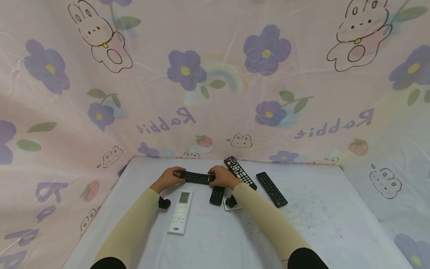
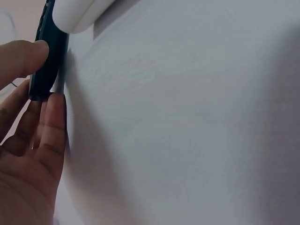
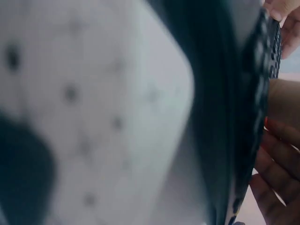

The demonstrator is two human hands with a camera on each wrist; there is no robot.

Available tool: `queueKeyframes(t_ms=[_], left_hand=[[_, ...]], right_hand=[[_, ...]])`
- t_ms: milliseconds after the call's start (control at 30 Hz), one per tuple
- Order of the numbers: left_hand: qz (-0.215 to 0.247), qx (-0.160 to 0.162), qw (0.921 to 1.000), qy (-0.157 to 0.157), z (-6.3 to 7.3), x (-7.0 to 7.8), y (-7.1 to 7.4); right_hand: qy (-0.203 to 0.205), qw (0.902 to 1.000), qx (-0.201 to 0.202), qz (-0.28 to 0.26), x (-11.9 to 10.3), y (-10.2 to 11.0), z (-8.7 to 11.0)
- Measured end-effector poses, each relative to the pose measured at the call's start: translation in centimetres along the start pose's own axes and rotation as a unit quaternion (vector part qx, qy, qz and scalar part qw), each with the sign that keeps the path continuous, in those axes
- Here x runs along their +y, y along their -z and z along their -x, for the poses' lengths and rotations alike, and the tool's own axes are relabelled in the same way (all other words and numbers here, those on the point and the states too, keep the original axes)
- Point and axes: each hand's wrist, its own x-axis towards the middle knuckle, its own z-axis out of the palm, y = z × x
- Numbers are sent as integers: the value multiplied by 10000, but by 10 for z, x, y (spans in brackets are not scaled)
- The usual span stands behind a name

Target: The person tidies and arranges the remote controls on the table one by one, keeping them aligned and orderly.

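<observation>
A black remote control (image 1: 197, 177) lies crosswise between both hands near the far part of the table. My left hand (image 1: 168, 178) pinches its left end; in the left wrist view the thumb (image 2: 35, 54) presses one side and the fingers sit at its end. At the other end, my right hand (image 1: 223, 176) grips the remote, its fingers partly hidden. Below the right hand lies a smaller black remote (image 1: 217, 195). A longer black remote with pale buttons (image 1: 239, 172) lies just behind and right of that hand. Blurred remotes fill much of the right wrist view.
A white remote with a small screen (image 1: 180, 213) lies nearer, between the forearms. Another white item (image 1: 232, 205) is mostly covered by the right wrist camera. Farther right is a slanted black remote (image 1: 271, 189). Patterned cloth (image 1: 228, 93) hangs behind the white table (image 1: 336, 224).
</observation>
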Motion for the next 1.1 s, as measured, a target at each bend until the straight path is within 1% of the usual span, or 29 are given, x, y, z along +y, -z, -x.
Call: queueKeyframes(t_ms=[133, 267, 367, 500, 667, 800, 933, 1100], left_hand=[[37, -40, 10000, 41, 0, 1, 3], [37, -55, 10000, -75, 3, 4, 5], [9, -67, 9998, -162, 9, 7, 9], [-73, -84, 9997, -228, 18, 11, 15], [17, -123, 9993, -345, 26, 15, 20], [4, -168, 9993, -325, 30, 16, 21], [-35, -182, 9993, -314, 32, 18, 21], [-92, -200, 9988, -445, 35, 21, 22]], right_hand=[[21, 9999, -61, 122, -5, 0, 1], [-51, 9997, 16, 242, -8, 1, 2], [-35, 9997, 49, 241, -10, 3, 3], [152, 9998, 33, 112, -13, 8, 6], [365, 9993, 43, -83, -13, 13, 7], [536, 9985, 48, -119, -9, 13, 7], [604, 9979, 66, -238, -5, 12, 8], [643, 9973, 99, -336, -1, 13, 14]])
